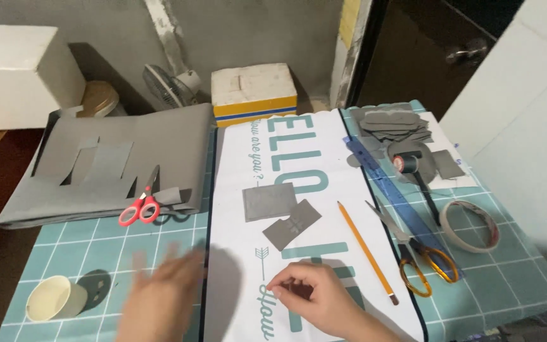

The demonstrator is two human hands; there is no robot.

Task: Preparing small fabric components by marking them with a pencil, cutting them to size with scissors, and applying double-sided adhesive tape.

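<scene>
At the bottom centre of the frame my right hand (314, 297) pinches something small against the white printed sheet (299, 190); I can't tell what it is. My left hand (159, 297), bottom left, is blurred, fingers spread and holding nothing, just beside the sheet's left edge. Two grey squares (280, 212) lie mid-frame, above the right hand, their corners overlapping. A pencil (367, 251) lies to their right, orange-handled scissors (416, 253) beyond it. I judge the sheet wants pressing flat with the free palm while the pinch stays light and low
</scene>
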